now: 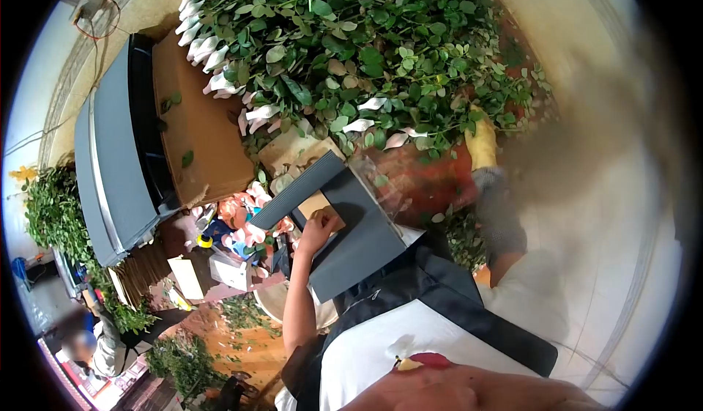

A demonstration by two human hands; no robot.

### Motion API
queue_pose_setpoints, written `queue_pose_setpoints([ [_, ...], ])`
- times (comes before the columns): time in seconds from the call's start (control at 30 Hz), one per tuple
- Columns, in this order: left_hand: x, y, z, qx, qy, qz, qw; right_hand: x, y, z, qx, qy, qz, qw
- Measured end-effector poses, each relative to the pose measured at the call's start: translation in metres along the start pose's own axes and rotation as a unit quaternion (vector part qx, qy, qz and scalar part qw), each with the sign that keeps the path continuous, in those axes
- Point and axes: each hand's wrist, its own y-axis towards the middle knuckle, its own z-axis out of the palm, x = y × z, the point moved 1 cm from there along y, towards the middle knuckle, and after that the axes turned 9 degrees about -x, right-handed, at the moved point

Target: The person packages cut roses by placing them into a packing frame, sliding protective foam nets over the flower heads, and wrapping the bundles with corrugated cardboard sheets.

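A: Where was the left hand (318, 231)?

B: On the tan card (313, 204), fingers curled in against it. I couldn't tell whether they pinched it or only pressed down.

A: And where was the card?

B: On the dark grey board (359, 224), just beside the ribbed strip (293, 193) that formed its far edge. The board lay tilted in front of the person's body, overlapping the near edge of the red surface (432, 180) from this view.

A: What about the right hand?

B: The right hand (481, 141) wore a yellow glove, with a grey sleeve below it. It reached over the surface to the near edge of the leafy stems (381, 45), toward their right end. Leaves hid the fingertips, so I couldn't tell if those fingers were open or closed on anything.

A: The stems filled the far side?

B: Yes, heaped up to the far edge, with a row of white-covered flower heads (209, 48) at the left end of the heap.

A: Anything else left of the board?

B: Pink petals (238, 209), scattered toward the surface's left end. A white box (229, 272) and 1 folded cream card (185, 277) stood by the near left corner. An open carton (194, 110) was beyond the petals.
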Motion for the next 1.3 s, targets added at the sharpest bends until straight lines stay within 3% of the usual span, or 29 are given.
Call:
queue_pose_setpoints([
  [0.03,-0.002,0.001,0.0,0.002,0.001,-0.006,1.0,0.011,-0.002,-0.012,-0.095,-0.07,-0.06,0.991],
  [0.07,-0.003,-0.001,0.0,0.006,0.002,-0.014,1.0,0.031,-0.008,-0.024,-0.095,-0.07,-0.064,0.991],
  [0.13,-0.004,-0.001,0.0,0.007,0.003,-0.016,1.0,0.066,-0.022,-0.039,-0.009,-0.11,0.095,0.989],
  [0.2,-0.001,-0.002,0.001,0.006,0.008,-0.019,1.0,0.052,-0.041,-0.006,0.093,-0.163,0.093,0.978],
  [0.27,0.006,-0.001,0.004,-0.015,-0.008,0.015,1.0,0.014,-0.031,0.053,0.107,-0.027,0.064,0.992],
  [0.33,0.002,-0.002,0.002,-0.026,-0.018,0.012,0.999,0.041,0.017,0.056,0.167,-0.049,0.164,0.971],
  [0.47,0.004,-0.001,0.003,0.002,-0.013,-0.015,1.0,0.034,0.103,0.118,0.045,0.072,0.008,0.996],
  [0.53,0.011,-0.005,0.006,-0.01,-0.024,0.008,1.0,0.035,0.126,0.118,0.153,0.047,-0.025,0.987],
  [0.6,0.008,-0.003,0.005,-0.015,-0.049,0.004,0.999,0.062,0.126,0.081,0.243,-0.132,0.046,0.96],
  [0.63,0.007,-0.003,0.003,-0.008,-0.045,0.006,0.999,0.044,0.128,0.086,0.272,-0.181,0.003,0.945],
  [0.67,0.006,-0.004,0.003,-0.007,-0.044,0.01,0.999,0.076,0.123,0.058,0.321,-0.255,0.001,0.912],
  [0.73,0.004,-0.005,0.004,-0.054,-0.045,0.043,0.997,0.123,0.111,0.018,0.298,-0.199,-0.05,0.932],
  [0.8,-0.002,-0.001,-0.003,-0.005,-0.049,-0.004,0.999,0.178,0.107,-0.002,0.267,-0.036,-0.151,0.951],
  [0.87,-0.006,-0.004,-0.004,0.023,-0.06,-0.054,0.997,0.219,0.108,0.015,0.241,0.171,-0.282,0.913],
  [0.93,-0.004,-0.006,-0.003,0.001,-0.051,-0.026,0.998,0.259,0.101,0.043,0.235,0.198,-0.336,0.89],
  [1.0,0.002,-0.003,0.0,-0.002,-0.06,-0.01,0.998,0.276,0.083,0.078,0.309,0.091,-0.267,0.908],
  [1.07,-0.001,-0.004,0.0,0.01,-0.051,-0.013,0.999,0.259,0.045,0.153,0.178,-0.185,-0.406,0.877],
  [1.1,-0.001,-0.006,-0.001,0.004,-0.049,-0.012,0.999,0.265,0.03,0.154,0.172,-0.233,-0.385,0.876],
  [1.13,-0.002,-0.004,0.0,-0.006,-0.049,-0.013,0.999,0.261,0.014,0.14,0.135,-0.163,-0.365,0.907],
  [1.2,-0.009,-0.004,-0.004,0.012,-0.073,-0.036,0.997,0.243,0.009,0.142,0.109,-0.079,-0.381,0.915],
  [1.3,-0.007,-0.003,-0.002,-0.01,-0.04,-0.009,0.999,0.232,0.025,0.14,0.123,-0.067,-0.431,0.891],
])
